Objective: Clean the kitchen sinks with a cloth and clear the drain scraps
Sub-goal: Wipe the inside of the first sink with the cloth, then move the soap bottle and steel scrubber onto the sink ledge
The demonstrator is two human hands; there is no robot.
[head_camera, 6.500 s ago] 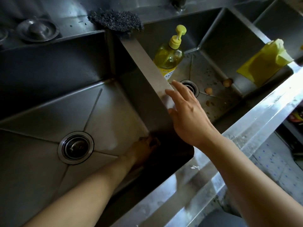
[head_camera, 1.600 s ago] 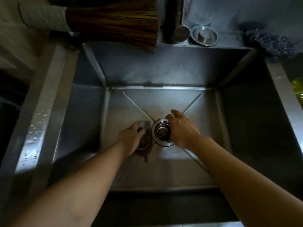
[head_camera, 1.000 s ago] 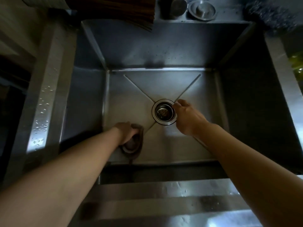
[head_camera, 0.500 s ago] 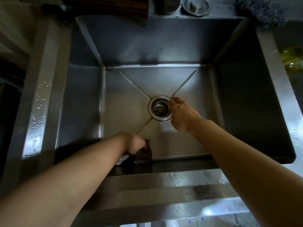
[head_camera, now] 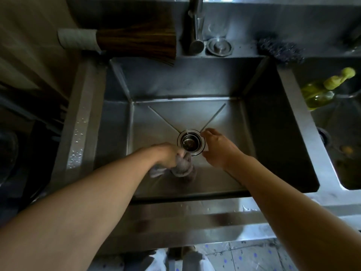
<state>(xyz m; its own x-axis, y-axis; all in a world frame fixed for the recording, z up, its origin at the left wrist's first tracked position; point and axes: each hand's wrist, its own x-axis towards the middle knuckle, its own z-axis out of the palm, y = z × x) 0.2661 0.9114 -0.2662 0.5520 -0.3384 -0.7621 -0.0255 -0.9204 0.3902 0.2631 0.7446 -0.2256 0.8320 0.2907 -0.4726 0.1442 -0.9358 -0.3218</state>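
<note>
Steel all round: the left sink (head_camera: 195,83) is bare apart from its central drain (head_camera: 191,142). The left hand (head_camera: 166,156) is clenched on a grey cloth (head_camera: 182,167), bunched on the sink floor just at the drain's near edge. The right hand (head_camera: 216,148) rests loosely curled beside the drain's right rim, holding nothing. The cloth looks soft, limp and probably wet, so it should mould to corners; a full-fisted hold on the wad suits scrubbing. The right sink (head_camera: 332,133), partly visible, holds a yellow soap bottle (head_camera: 320,92) and what seem to be scraps (head_camera: 348,149) near its front, too blurred to identify.
</note>
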